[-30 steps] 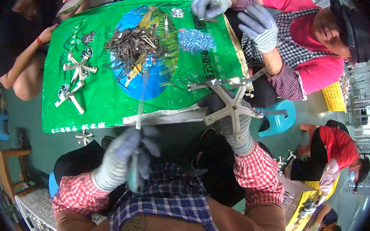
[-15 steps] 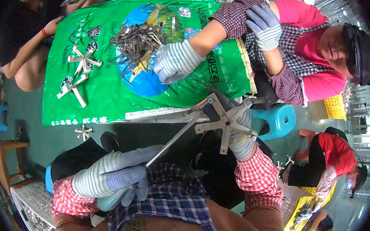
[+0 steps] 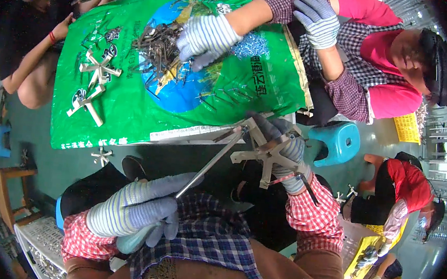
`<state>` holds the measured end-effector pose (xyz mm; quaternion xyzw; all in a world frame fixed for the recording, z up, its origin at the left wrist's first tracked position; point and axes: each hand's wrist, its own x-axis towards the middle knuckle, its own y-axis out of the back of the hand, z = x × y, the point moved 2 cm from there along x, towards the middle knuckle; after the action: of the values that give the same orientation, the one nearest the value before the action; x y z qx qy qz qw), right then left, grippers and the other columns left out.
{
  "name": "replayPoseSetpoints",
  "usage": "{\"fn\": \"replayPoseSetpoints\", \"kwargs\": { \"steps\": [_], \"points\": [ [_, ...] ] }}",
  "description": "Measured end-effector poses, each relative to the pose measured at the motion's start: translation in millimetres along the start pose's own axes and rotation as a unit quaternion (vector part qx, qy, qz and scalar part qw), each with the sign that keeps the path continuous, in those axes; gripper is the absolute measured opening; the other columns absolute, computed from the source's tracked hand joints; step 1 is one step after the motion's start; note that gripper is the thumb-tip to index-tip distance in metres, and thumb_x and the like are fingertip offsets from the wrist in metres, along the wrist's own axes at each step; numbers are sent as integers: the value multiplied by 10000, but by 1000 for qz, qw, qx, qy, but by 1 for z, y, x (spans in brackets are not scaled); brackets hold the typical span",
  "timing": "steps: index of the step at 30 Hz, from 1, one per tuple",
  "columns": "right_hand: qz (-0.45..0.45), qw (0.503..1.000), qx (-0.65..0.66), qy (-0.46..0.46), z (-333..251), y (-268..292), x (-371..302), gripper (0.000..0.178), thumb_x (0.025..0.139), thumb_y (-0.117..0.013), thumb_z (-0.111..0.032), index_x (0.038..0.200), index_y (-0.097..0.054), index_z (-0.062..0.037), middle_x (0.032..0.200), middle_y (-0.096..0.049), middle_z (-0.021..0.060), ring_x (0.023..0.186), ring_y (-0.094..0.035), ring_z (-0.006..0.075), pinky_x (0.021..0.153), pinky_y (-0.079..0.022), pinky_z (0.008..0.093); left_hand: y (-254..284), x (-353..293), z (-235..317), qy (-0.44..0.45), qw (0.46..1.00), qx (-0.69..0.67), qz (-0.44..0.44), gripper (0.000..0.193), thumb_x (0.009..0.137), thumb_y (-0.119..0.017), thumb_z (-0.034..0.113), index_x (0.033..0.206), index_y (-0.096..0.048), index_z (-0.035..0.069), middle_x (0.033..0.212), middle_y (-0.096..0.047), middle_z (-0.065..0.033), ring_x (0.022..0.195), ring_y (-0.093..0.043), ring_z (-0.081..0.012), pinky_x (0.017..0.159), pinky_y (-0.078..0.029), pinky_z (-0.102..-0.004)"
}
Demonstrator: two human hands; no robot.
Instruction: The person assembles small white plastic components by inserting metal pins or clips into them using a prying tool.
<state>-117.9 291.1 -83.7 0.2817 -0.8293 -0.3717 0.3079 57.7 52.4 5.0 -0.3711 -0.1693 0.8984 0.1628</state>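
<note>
Since half a second ago the left hand (image 3: 133, 214) has raised its screwdriver (image 3: 206, 164) to the star-shaped metal bracket (image 3: 267, 153) gripped by the right hand (image 3: 280, 149), apparently fastening; next calls for steady turning.

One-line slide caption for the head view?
Gloved left hand drives a long metal screwdriver into a star-shaped metal bracket held by the right hand.

Bare green sack (image 3: 131, 116) lies open between the finished metal stars (image 3: 94, 85) on the left and the loose metal pile (image 3: 160, 45). A co-worker's gloved hand (image 3: 205, 36) covers that pile's right side. The long tool shaft (image 3: 208, 164) crosses the gap below the surface edge.
</note>
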Motion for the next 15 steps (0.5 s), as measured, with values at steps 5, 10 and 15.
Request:
{"fn": "replayPoseSetpoints", "kwargs": {
  "steps": [5, 10, 15],
  "points": [
    [-37, 999, -2, -4, -10, 6, 0, 616, 644, -697, -166, 1247, -581, -120, 839, -612, 125, 744, -603, 285, 647, -484, 344, 2, 1, -7, -5, 1000, -12, 7, 534, 940, -495, 190, 1422, -316, 48, 708, -638, -148, 474, -579, -164, 447, -478, -246],
    [-36, 996, -76, 27, -16, 10, 5, 569, 677, -706, -202, 1231, -589, -145, 834, -608, 96, 715, -593, 276, 606, -478, 362, 2, 2, -2, 12, 1000, 5, 20, 522, 945, -480, 173, 1425, -313, 55, 709, -638, -146, 474, -578, -164, 447, -473, -244],
    [-45, 992, -115, 22, -15, 12, 7, 557, 706, -711, -400, 1233, -590, -263, 837, -657, -13, 714, -634, 220, 578, -492, 363, 2, 3, 1, 17, 999, 39, 19, 512, 947, -460, 163, 1428, -313, 64, 703, -634, -131, 487, -580, -155, 462, -476, -242]
  ]
}}
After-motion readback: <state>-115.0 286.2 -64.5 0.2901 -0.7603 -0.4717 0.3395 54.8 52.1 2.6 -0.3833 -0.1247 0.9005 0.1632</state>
